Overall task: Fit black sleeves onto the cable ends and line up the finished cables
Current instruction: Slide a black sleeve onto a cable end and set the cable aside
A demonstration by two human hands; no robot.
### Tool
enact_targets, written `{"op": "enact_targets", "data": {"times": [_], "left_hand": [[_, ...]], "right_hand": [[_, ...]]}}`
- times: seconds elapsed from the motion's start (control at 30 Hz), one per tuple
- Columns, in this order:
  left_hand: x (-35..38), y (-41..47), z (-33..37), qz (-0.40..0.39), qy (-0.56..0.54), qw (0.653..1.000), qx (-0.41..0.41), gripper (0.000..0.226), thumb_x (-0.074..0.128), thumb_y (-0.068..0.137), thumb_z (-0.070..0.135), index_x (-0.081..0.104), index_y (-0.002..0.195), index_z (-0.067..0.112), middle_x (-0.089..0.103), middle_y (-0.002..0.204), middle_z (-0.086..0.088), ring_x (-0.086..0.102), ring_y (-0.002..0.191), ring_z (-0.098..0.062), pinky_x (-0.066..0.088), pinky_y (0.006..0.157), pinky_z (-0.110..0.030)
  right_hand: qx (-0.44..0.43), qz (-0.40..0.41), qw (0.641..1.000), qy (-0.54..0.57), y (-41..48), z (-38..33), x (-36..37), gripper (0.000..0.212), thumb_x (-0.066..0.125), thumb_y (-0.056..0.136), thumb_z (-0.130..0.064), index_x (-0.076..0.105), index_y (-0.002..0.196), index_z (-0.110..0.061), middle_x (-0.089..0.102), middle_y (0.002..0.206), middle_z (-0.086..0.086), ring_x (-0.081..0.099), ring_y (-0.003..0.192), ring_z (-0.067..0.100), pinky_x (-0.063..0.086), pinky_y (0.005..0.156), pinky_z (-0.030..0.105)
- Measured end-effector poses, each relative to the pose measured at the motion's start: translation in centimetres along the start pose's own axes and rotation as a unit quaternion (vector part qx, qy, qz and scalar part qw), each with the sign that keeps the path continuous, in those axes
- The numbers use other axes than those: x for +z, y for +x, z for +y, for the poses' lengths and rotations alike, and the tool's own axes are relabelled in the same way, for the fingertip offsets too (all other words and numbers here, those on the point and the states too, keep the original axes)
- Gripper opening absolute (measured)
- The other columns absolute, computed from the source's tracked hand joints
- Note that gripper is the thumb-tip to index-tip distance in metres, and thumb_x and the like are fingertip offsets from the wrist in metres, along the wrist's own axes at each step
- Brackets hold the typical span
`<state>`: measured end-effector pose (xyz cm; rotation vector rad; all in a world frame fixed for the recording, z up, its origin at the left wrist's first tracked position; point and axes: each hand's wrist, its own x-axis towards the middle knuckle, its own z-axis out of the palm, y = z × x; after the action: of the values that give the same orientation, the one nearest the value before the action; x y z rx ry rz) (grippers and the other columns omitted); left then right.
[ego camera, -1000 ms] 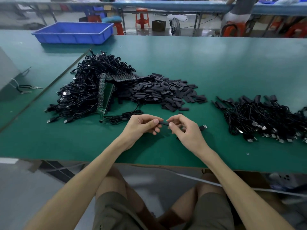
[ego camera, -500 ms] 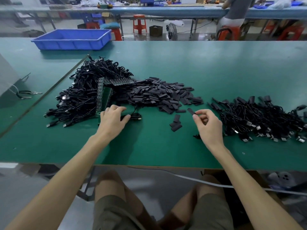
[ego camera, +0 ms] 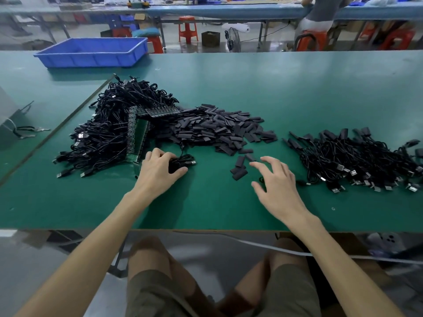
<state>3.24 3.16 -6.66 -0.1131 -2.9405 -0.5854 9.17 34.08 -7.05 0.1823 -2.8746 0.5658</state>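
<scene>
**Hand state.** The left hand has its fingers curled over a coiled cable lying on the surface. The plug end projects past the fingertips toward the right hand. The right hand is wide, fingers spread, and holds nothing. Its fingertips are just short of a few loose sleeves lying between the two hands.

**Stock positions.** The main sleeve pile lies beyond both hands. The heap of unsleeved cables is on the outer side of the left hand, with a green circuit board leaning just beside its knuckles. The finished cables lie on the outer side of the right hand, well apart from the heap.

**Step in hand (judged).** Collecting one cable and one sleeve for fitting.

**Fault conditions.**
- Double pick: the loose sleeves touch or overlap, so a spread-finger grab may lift two.
- Flattened sleeve: the sleeves look pressed flat, and an unopened mouth may catch on the plug.
- Snagging: the coil lies close to the heap, so lifting it may drag neighbouring leads or nudge the board.
- Uncoiling: a loose grip may let the coil spring open and tangle.
- Mixing: a sleeved cable set down short of the finished group may be taken for unfinished stock.
</scene>
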Motion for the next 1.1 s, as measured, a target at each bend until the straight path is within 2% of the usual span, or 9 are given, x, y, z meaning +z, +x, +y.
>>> {"op": "enact_targets", "data": {"times": [0.17, 0.27, 0.33, 0.4, 0.47, 0.57, 0.8, 1.0, 1.1], "left_hand": [[0.4, -0.2, 0.4, 0.02, -0.029, 0.999, -0.015, 0.05, 0.065, 0.095, 0.048, 0.06, 0.13, 0.012, 0.049, 0.121, -0.005, 0.044, 0.118, -0.025, 0.043, 0.098, -0.037], [0.4, -0.2, 1.0, 0.014, -0.033, 0.999, -0.027, 0.048, 0.063, 0.096, 0.048, 0.059, 0.128, 0.012, 0.047, 0.119, -0.003, 0.049, 0.115, -0.024, 0.048, 0.09, -0.04], [0.3, -0.2, 1.3, 0.01, -0.022, 0.999, -0.031, 0.047, 0.062, 0.097, 0.048, 0.059, 0.127, 0.011, 0.047, 0.119, -0.004, 0.051, 0.113, -0.025, 0.051, 0.088, -0.044], [0.3, -0.2, 1.6, 0.01, -0.008, 0.999, -0.032, 0.047, 0.061, 0.098, 0.048, 0.059, 0.127, 0.011, 0.048, 0.12, -0.005, 0.051, 0.112, -0.025, 0.052, 0.087, -0.044], [0.3, -0.2, 1.9, 0.018, 0.013, 0.999, -0.028, 0.047, 0.061, 0.098, 0.046, 0.06, 0.127, 0.009, 0.05, 0.12, -0.007, 0.049, 0.113, -0.027, 0.05, 0.089, -0.042], [0.4, -0.3, 2.0, 0.033, 0.035, 0.999, -0.021, 0.047, 0.063, 0.098, 0.043, 0.062, 0.127, 0.007, 0.053, 0.12, -0.011, 0.048, 0.114, -0.029, 0.047, 0.095, -0.042], [0.4, -0.3, 2.0, 0.042, 0.022, 0.998, -0.037, 0.039, 0.068, 0.092, 0.037, 0.063, 0.116, 0.007, 0.055, 0.116, -0.01, 0.046, 0.11, -0.029, 0.042, 0.098, -0.041], [0.4, 0.1, 2.2, 0.015, -0.088, 0.995, -0.039, 0.031, 0.074, 0.088, 0.031, 0.051, 0.105, 0.017, 0.055, 0.101, 0.0, 0.052, 0.097, -0.022, 0.043, 0.081, -0.033], [0.2, 0.2, 2.3, -0.013, -0.15, 0.988, -0.032, 0.034, 0.076, 0.088, 0.037, 0.052, 0.107, 0.024, 0.06, 0.101, 0.009, 0.059, 0.091, -0.009, 0.044, 0.075, -0.027]], "right_hand": [[0.057, 0.024, 0.998, -0.003, -0.1, 2.2, -0.3, 0.035, 0.062, 0.101, -0.012, 0.063, 0.136, -0.009, 0.057, 0.134, 0.01, 0.045, 0.126, 0.026, 0.043, 0.104, 0.037], [0.088, 0.03, 0.996, -0.013, 1.1, 2.7, -0.5, 0.037, 0.059, 0.103, -0.014, 0.059, 0.139, -0.003, 0.053, 0.141, 0.014, 0.042, 0.132, 0.028, 0.039, 0.11, 0.037], [0.106, 0.037, 0.993, -0.033, 1.7, 2.4, -0.6, 0.046, 0.057, 0.105, -0.018, 0.051, 0.146, 0.001, 0.042, 0.154, 0.018, 0.033, 0.143, 0.03, 0.032, 0.119, 0.038], [0.07, 0.05, 0.996, -0.032, 1.9, 1.4, -0.5, 0.054, 0.057, 0.104, -0.021, 0.041, 0.153, -0.001, 0.029, 0.165, 0.015, 0.023, 0.154, 0.028, 0.02, 0.127, 0.038], [0.012, 0.026, 0.999, 0.045, 1.7, 0.0, 0.1, 0.056, 0.057, 0.105, -0.022, 0.038, 0.155, -0.008, 0.024, 0.169, 0.002, 0.019, 0.156, 0.017, 0.011, 0.125, 0.031], [0.027, -0.04, 0.981, 0.186, 1.5, -0.7, 1.1, 0.057, 0.056, 0.106, -0.029, 0.039, 0.157, -0.011, 0.025, 0.168, -0.008, 0.023, 0.153, 0.01, 0.016, 0.122, 0.027], [0.097, -0.025, 0.983, 0.155, 4.2, 2.6, 0.3, 0.053, 0.056, 0.106, -0.026, 0.043, 0.153, -0.005, 0.032, 0.166, 0.0, 0.03, 0.153, 0.019, 0.019, 0.123, 0.032], [0.102, -0.019, 0.986, 0.129, 5.7, 5.8, -0.7, 0.047, 0.056, 0.106, -0.023, 0.051, 0.149, -0.004, 0.038, 0.163, -0.001, 0.035, 0.151, 0.022, 0.024, 0.124, 0.038], [0.095, -0.015, 0.989, 0.116, 6.0, 6.3, -0.6, 0.044, 0.056, 0.106, -0.022, 0.053, 0.146, -0.004, 0.04, 0.162, 0.0, 0.036, 0.15, 0.021, 0.023, 0.123, 0.036]]}}
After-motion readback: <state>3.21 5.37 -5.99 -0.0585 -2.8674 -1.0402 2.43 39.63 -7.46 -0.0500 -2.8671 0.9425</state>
